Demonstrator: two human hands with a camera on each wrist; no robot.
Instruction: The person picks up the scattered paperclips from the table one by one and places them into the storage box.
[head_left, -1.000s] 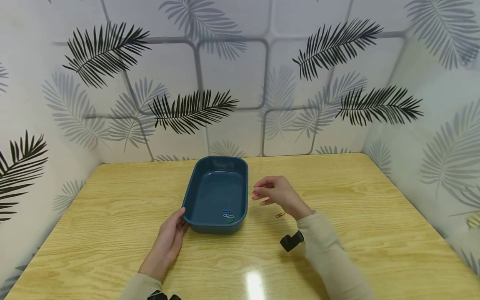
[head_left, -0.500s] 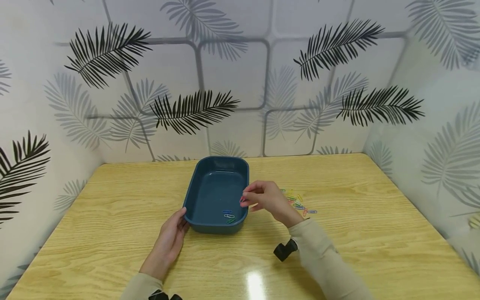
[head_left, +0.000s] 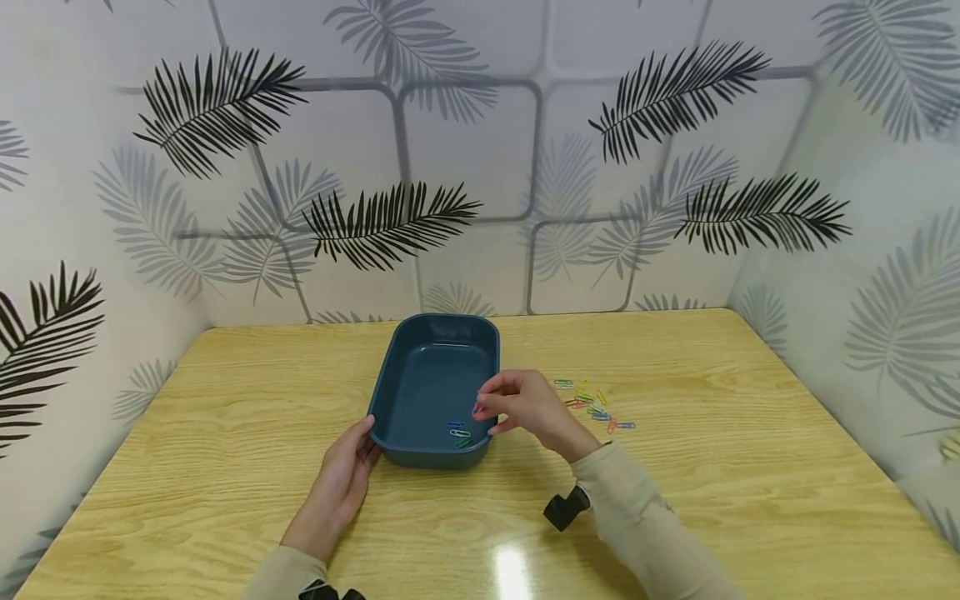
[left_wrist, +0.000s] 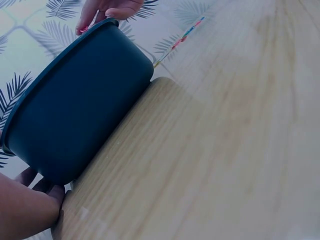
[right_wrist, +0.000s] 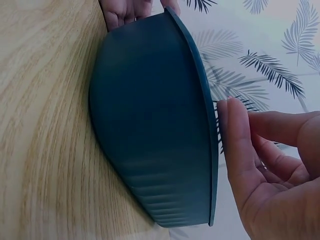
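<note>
Here, we are pinching a pink paper clip (head_left: 477, 409) between the thumb and fingers of our right hand (head_left: 527, 410), over the tray (head_left: 431, 458), near its right rim. Our left hand (head_left: 343, 479) is gripping the tray's near left corner. We are judging the clip light, springy and slick, so we are favouring one end for pinching.

A light, wood-grained table (head_left: 225, 467) bears a dark blue bin (head_left: 438, 383). Just right of the bin lies a loose scatter of paper clips (head_left: 597, 412), yellow, green, red and blue; a bright glare (head_left: 512, 571) shines in front of it.
</note>
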